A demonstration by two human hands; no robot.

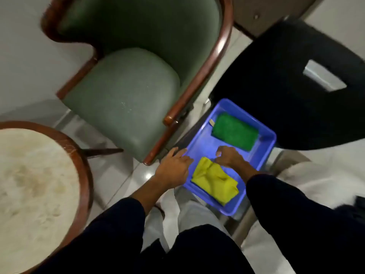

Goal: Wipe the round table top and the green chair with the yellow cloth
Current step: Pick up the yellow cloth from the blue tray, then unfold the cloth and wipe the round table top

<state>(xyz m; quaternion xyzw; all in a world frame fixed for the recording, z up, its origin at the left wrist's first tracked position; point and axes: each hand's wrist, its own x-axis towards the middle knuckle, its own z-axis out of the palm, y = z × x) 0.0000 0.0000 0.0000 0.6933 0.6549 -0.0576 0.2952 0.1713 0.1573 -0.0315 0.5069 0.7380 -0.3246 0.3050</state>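
Observation:
The yellow cloth (215, 179) lies crumpled in the near end of a blue tray (264, 153) at the lower right. My left hand (173, 167) rests with spread fingers on the tray's left rim, beside the cloth. My right hand (227, 156) hovers inside the tray, just above the cloth's far edge, fingers curled and empty. The green chair (126, 91) with a brown wooden frame stands at the top centre. The round table top (33, 184), pale stone in a wooden rim, fills the lower left.
A folded green cloth (235, 131) lies in the tray's far end. A black chair (292, 86) stands behind the tray at the right. Pale tiled floor (118, 175) shows between table, chair and tray. My dark sleeves and light trousers fill the bottom.

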